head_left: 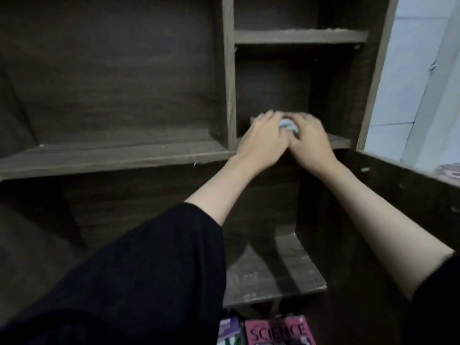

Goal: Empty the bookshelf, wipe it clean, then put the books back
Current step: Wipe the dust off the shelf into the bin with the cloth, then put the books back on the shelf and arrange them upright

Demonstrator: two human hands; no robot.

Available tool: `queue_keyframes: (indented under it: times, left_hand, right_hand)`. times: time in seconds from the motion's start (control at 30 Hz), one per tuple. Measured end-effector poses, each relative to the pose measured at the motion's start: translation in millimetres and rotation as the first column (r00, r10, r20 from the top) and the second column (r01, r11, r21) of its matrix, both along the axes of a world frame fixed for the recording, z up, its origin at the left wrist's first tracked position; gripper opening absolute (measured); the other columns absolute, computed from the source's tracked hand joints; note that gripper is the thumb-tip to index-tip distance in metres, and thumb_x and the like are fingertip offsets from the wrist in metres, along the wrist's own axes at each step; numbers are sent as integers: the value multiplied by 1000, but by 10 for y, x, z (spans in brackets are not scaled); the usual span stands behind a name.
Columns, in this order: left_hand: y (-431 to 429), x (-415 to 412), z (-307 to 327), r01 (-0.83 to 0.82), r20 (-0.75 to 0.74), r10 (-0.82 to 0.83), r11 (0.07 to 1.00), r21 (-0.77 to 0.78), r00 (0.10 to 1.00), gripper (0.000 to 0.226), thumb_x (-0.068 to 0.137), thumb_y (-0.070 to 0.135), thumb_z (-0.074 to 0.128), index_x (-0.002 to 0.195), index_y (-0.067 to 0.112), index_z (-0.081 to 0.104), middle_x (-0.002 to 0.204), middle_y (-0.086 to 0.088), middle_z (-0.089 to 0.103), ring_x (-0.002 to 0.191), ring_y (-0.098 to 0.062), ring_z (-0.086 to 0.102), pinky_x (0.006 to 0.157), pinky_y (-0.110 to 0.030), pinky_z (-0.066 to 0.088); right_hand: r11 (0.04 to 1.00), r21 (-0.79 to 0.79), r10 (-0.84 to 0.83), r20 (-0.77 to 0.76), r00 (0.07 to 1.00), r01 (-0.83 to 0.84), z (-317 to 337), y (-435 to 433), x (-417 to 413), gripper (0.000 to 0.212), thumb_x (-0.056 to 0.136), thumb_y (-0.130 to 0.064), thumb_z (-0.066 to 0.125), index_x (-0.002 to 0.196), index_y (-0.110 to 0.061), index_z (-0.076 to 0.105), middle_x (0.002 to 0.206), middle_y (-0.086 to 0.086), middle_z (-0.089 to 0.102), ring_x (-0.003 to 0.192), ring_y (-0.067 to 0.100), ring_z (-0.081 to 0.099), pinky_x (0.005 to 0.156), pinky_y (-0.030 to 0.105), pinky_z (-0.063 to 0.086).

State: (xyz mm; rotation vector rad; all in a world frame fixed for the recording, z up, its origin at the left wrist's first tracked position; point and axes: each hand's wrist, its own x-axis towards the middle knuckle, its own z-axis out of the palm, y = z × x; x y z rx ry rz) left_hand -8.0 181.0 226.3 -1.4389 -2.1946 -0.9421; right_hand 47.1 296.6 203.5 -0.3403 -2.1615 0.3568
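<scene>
The person's grip is closing on a pale blue crumpled cloth (288,125) from both sides. The left hand (261,143) is lying over its left part with the fingers bent forward across it, and the right hand (311,143) is curling its fingers round the right part, so that only a small bunch of fabric is showing between them (the fingertips are blurred, so how tightly they are pressing is hard to tell). The two hands are touching each other at the thumbs.

The cloth is sitting low in the narrow right-hand compartment of the dark brown wooden bookshelf (229,70), just above that compartment's grey-brown shelf board (341,141); whether it is touching the board is hidden by the hands. Both forearms are reaching up and forward into the compartment, the left one coming out of a loose black sleeve (149,270).

To the left, a wide shelf board (112,155) is running across at about the same height. Below the hands, a lower dusty shelf board (271,270) is catching some light. At the bottom edge of the view, a pink book with SCIENCE on its cover (278,331) is lying beside a purple book (229,327). A white wall (410,70) is showing to the right of the bookshelf.
</scene>
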Motion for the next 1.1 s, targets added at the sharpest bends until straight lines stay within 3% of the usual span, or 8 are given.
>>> queue_keyframes:
  times: [0.13, 0.23, 0.37, 0.5, 0.7, 0.83, 0.93, 1.1]
  left_hand:
    - [-672, 505, -384, 58, 41, -73, 955, 290, 997, 25, 90, 13, 48, 112, 11, 57, 108, -5, 63, 102, -21, 58, 87, -39, 46]
    - [-1237, 750, -975, -20, 125, -28, 931, 366, 992, 17, 87, 12, 51, 100, 12, 63, 95, 1, 66, 89, -13, 61, 80, -27, 47]
    - [-1893, 784, -2109, -183, 412, 64, 950, 255, 909, 15, 87, 17, 49, 88, 15, 64, 79, 2, 67, 69, -5, 58, 67, -19, 44]
    - [-2336, 598, -3358, -380, 645, 319, 924, -48, 694, 14, 89, 14, 52, 92, 14, 66, 78, -4, 70, 76, -21, 65, 68, -29, 44]
    - [-2561, 394, -4767, -365, 688, 578, 814, -451, 439, 48, 89, 13, 59, 135, 5, 48, 131, -18, 54, 121, -31, 51, 94, -30, 40]
    - [-2610, 431, -5362, -283, 707, 623, 782, -555, 335, 74, 93, 28, 56, 151, 10, 14, 152, -15, 30, 134, -32, 37, 102, -35, 38]
    - [-2637, 457, -5559, -238, 700, 635, 772, -590, 325, 82, 93, 28, 56, 152, 12, 2, 155, -12, 24, 133, -31, 40, 98, -35, 42]
    - [-2644, 412, -5621, -307, 711, 641, 765, -566, 289, 70, 90, 15, 56, 150, 14, 21, 135, -14, 53, 117, -32, 54, 88, -34, 49]
  right_hand:
    - [993, -18, 103, -367, 925, -118, -418, -792, 452, 28, 86, -9, 49, 111, -7, 63, 103, 11, 62, 97, 24, 55, 81, 25, 37]
    - [959, -88, 216, -394, 894, -270, -1035, -1305, 663, 25, 86, 1, 48, 104, -4, 64, 98, 4, 64, 92, 19, 61, 85, 29, 46]
    - [877, -364, 252, -213, 944, -315, -2202, -1798, 732, 27, 84, -1, 48, 98, -14, 68, 92, -2, 67, 87, 7, 61, 80, 18, 45]
    - [768, -637, 193, 134, 972, -64, -3449, -2011, 696, 25, 84, -1, 52, 94, -16, 70, 92, -2, 69, 90, 18, 63, 76, 27, 45]
    - [702, -630, 291, 681, 672, 334, -4656, -2037, 721, 60, 86, -21, 65, 140, -10, 40, 128, 17, 54, 119, 35, 47, 94, 36, 40]
    - [684, -605, 344, 761, 550, 409, -4994, -2090, 727, 91, 83, -41, 69, 151, -10, 16, 147, 15, 34, 132, 35, 33, 105, 39, 32]
    - [685, -603, 348, 763, 544, 408, -5162, -2146, 719, 93, 80, -40, 73, 149, -8, 21, 146, 14, 34, 131, 35, 37, 102, 40, 37]
    - [638, -617, 240, 728, 642, 461, -5212, -2122, 687, 80, 79, -34, 75, 144, -9, 35, 120, 15, 56, 114, 37, 51, 91, 43, 44]
